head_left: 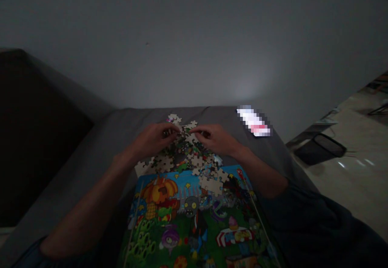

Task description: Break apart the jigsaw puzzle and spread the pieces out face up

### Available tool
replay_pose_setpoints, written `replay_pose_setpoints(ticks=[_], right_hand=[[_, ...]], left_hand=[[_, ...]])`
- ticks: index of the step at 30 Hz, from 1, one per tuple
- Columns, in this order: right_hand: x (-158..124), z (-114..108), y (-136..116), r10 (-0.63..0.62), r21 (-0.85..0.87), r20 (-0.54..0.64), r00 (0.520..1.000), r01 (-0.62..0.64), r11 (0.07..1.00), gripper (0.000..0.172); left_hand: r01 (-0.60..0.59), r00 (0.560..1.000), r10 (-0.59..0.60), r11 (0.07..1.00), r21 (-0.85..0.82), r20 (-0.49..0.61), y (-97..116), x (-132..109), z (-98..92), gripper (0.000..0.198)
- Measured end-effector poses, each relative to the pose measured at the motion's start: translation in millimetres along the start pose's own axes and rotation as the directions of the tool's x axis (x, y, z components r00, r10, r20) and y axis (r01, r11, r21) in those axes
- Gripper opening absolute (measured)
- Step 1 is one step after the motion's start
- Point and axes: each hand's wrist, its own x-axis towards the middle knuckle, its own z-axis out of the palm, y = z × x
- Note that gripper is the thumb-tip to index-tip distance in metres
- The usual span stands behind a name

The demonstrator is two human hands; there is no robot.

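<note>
Grey wall [151, 37] far beyond the fingers, plain matte paint, lit in one soft patch. Grey fabric couch [91, 155] under and around the fingers, soft woven surface, dark recess off to the left. Pale tiled floor [348, 195] lower down, right of the fingers, with a dark rimmed object [321, 148] lying on it, type unclear. Printed card panel [169, 235], probably a puzzle box lid, lies flat on the couch just below the fingers, glossy cartoon garden scene facing up, so the picture stays readable from where the person sits. Loose jigsaw pieces [194, 159] are heaped directly under the fingers, within reach of both hands: thin die-cut card, knobbed outlines, mixed face-up and grey-backed. Some spill onto the panel's top edge as a joined cluster [211, 186]; a small group [173, 118] sits just past the fingers. Pixelated white rectangular object [254, 121] rests on the couch beyond and right of them, detail obscured. Left hand [153, 138] and right hand [215, 138] meet above the pile. Left fingers [172, 128] curl narrow; right fingers [200, 129] reach in narrow. Whether either holds a piece: cannot tell.
</note>
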Motion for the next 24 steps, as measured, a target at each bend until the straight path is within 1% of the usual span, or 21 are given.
replay_pose_setpoints(ticks=[4,7,8,9,10,12,13,14,15,17,19,21,24], right_hand=[[1,-3,1,0.004,-0.146,0.016,1.000,-0.001,0.989,0.028],[-3,-9,-1,0.001,-0.200,0.015,1.000,0.002,0.980,0.022],[-5,-13,-3,0.010,-0.212,0.040,0.999,-0.001,0.977,0.025],[-8,-17,-5,0.030,-0.215,0.087,0.996,-0.011,0.977,0.035],[-12,-21,-8,0.061,-0.210,0.156,0.986,-0.028,0.977,0.051],[-19,-27,-13,0.143,-0.197,0.318,0.937,-0.082,0.977,0.085],[-23,-28,-16,0.179,-0.203,0.379,0.908,-0.107,0.973,0.098],[-25,-28,-18,0.206,-0.218,0.421,0.884,-0.121,0.968,0.106],[-26,-28,-20,0.220,-0.236,0.445,0.868,-0.123,0.964,0.110],[-25,-24,-23,0.217,-0.246,0.471,0.855,-0.108,0.963,0.110],[-23,-19,-25,0.192,-0.217,0.487,0.852,-0.095,0.972,0.101],[-20,-14,-25,0.174,-0.193,0.470,0.865,-0.092,0.977,0.088],[-16,-5,-21,0.130,-0.203,0.401,0.907,-0.051,0.978,0.066]], left_hand=[[0.008,1.000,-0.008,1.000,-0.013,-0.021,5,-1,-3.7,0.026],[0.027,0.999,-0.028,1.000,-0.015,-0.034,11,-3,-6.6,0.027],[0.030,0.999,-0.031,0.999,-0.017,-0.032,13,-3,-8.2,0.028],[0.031,0.999,-0.031,0.999,-0.016,-0.026,15,-4,-10.2,0.029],[0.029,0.999,-0.030,0.999,-0.013,-0.016,17,-5,-12.4,0.030],[0.028,1.000,-0.028,1.000,0.006,0.003,21,-8,-16.6,0.032],[0.030,1.000,-0.030,0.999,0.019,0.008,22,-8,-18.2,0.033],[0.035,0.999,-0.035,0.999,0.034,0.009,22,-9,-19.2,0.035],[0.040,0.999,-0.040,0.998,0.052,0.005,22,-9,-19.6,0.037],[0.037,0.999,-0.036,0.995,0.093,-0.014,22,-9,-18.5,0.041],[0.014,0.999,-0.009,0.990,0.140,-0.036,21,-8,-16.2,0.043],[-0.015,0.998,0.024,0.985,0.173,-0.051,22,-6,-14.0,0.044],[-0.048,0.998,0.054,0.987,0.153,-0.035,30,-11,-11.8,0.041]])
